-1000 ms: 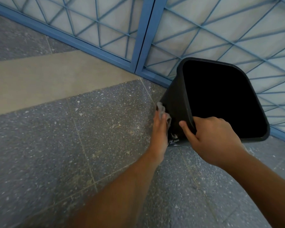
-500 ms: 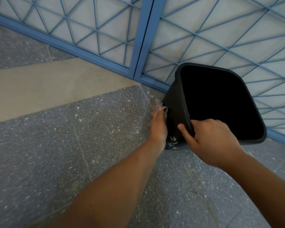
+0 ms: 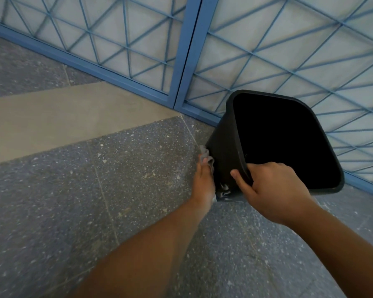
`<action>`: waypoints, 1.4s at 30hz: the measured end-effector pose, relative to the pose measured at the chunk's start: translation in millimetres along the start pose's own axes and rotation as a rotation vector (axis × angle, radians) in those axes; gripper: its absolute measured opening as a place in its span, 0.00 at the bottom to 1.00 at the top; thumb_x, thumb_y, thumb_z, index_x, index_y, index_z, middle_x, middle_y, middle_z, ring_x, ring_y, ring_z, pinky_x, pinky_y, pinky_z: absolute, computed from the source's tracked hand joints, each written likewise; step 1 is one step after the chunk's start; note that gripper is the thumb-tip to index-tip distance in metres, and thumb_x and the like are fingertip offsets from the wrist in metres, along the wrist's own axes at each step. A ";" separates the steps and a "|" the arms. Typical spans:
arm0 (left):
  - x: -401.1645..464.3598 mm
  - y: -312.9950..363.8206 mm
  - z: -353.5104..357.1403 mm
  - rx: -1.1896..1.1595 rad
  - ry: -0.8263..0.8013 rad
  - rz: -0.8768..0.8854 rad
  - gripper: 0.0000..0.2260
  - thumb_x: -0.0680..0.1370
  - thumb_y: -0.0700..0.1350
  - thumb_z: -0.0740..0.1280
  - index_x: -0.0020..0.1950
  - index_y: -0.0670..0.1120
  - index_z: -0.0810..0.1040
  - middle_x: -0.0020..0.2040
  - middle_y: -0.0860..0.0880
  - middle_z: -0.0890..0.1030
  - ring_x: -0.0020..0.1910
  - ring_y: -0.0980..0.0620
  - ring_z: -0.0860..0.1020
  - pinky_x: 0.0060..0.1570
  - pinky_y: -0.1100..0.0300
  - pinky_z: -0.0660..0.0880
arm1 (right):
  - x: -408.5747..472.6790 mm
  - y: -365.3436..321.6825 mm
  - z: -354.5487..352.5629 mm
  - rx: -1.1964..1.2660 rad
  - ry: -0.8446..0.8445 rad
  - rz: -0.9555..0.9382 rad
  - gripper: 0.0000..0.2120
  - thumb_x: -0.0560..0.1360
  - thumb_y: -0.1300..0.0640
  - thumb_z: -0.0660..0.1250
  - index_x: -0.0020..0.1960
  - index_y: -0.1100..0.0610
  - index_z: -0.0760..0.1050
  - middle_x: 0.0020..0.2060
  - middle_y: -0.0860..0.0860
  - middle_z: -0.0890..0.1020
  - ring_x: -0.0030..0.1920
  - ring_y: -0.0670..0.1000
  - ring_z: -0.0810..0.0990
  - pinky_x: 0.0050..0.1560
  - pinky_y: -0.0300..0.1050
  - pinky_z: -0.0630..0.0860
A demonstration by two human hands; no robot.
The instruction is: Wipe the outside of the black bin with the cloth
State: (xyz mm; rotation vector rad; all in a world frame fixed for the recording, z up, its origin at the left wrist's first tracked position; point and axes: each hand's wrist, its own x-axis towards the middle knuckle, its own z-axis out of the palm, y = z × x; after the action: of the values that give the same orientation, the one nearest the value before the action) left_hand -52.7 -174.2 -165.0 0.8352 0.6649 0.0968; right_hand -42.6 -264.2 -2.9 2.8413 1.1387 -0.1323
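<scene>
The black bin (image 3: 224, 138) stands tilted on the speckled floor, its open mouth turned toward me. My right hand (image 3: 274, 190) grips the near corner of its rim, thumb on the outer wall and fingers curled inside. My left hand (image 3: 204, 181) presses a grey cloth (image 3: 206, 157) against the bin's left outer wall, low down. Only a bunched corner of the cloth shows above my fingers; the rest is hidden between my palm and the bin.
A blue metal grille (image 3: 181, 61) with criss-cross bars runs along the back, right behind the bin. The floor is grey speckled stone (image 3: 95, 201) with a beige strip (image 3: 63, 112) at the left.
My left hand has slid with the cloth a little farther along the bin's left wall. The right hand's grip on the rim is unchanged, and the view has shifted slightly.
</scene>
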 end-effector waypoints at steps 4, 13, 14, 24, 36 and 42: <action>5.1 19.6 9.8 0.002 -0.058 0.053 0.25 0.88 0.59 0.56 0.85 0.60 0.62 0.83 0.51 0.68 0.81 0.50 0.69 0.82 0.49 0.65 | 0.7 1.2 1.2 0.013 0.017 -0.021 0.20 0.78 0.43 0.53 0.29 0.48 0.61 0.20 0.47 0.68 0.21 0.45 0.69 0.26 0.41 0.67; -8.8 3.7 11.5 0.017 -0.063 0.122 0.22 0.89 0.58 0.53 0.84 0.58 0.64 0.80 0.53 0.72 0.79 0.54 0.71 0.80 0.53 0.67 | 0.9 2.5 0.4 0.022 0.014 -0.032 0.19 0.78 0.43 0.53 0.29 0.47 0.60 0.20 0.46 0.67 0.21 0.44 0.69 0.25 0.38 0.64; -14.5 -0.6 8.5 0.047 -0.086 0.154 0.21 0.89 0.58 0.52 0.82 0.60 0.65 0.79 0.57 0.73 0.77 0.58 0.72 0.78 0.57 0.68 | 0.5 3.0 0.0 0.019 0.011 -0.037 0.19 0.78 0.43 0.54 0.30 0.47 0.60 0.19 0.45 0.67 0.21 0.44 0.68 0.24 0.37 0.63; -9.9 12.2 5.9 0.037 -0.088 0.094 0.22 0.90 0.56 0.52 0.86 0.58 0.61 0.80 0.54 0.71 0.78 0.53 0.72 0.80 0.53 0.68 | -1.1 0.5 -5.6 0.064 -0.015 -0.014 0.20 0.79 0.44 0.55 0.30 0.47 0.60 0.21 0.46 0.69 0.23 0.45 0.71 0.28 0.42 0.70; 14.9 14.8 5.1 -0.126 -0.024 -0.052 0.26 0.85 0.62 0.59 0.82 0.57 0.68 0.78 0.45 0.75 0.74 0.45 0.77 0.77 0.43 0.72 | 0.3 0.0 -1.9 0.042 0.022 -0.036 0.20 0.79 0.44 0.55 0.30 0.48 0.60 0.21 0.46 0.69 0.23 0.45 0.71 0.28 0.43 0.70; -4.6 8.4 1.6 -0.004 -0.081 0.076 0.23 0.89 0.57 0.54 0.85 0.58 0.62 0.82 0.49 0.71 0.78 0.48 0.73 0.78 0.46 0.70 | 1.7 1.1 -1.4 0.029 0.029 -0.045 0.21 0.78 0.44 0.56 0.29 0.47 0.58 0.20 0.45 0.66 0.22 0.45 0.68 0.25 0.40 0.65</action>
State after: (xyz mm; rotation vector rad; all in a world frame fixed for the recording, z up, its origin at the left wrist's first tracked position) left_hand -54.1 -171.0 -156.0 0.8561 0.5571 0.1322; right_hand -40.6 -263.7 -1.7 2.8527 1.2164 -0.1119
